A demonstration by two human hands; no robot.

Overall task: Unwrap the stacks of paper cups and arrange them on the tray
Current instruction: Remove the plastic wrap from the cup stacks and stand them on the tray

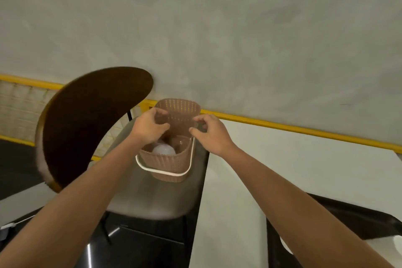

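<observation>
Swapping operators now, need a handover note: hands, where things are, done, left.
Left hand: pinches the left edge of the perforated basket lid.
Right hand: pinches its right edge.
The lid is raised and tilted over the brown woven basket, which sits on the chair seat. A pale wrapped bundle, probably cups, lies inside.
Done: basket opened.
Left: lift the stacks out, unwrap them, arrange them on the tray. I cannot make out a tray for sure here.

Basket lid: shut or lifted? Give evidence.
Lifted. The left hand and right hand hold the lid tilted above the basket, exposing its inside.
</observation>
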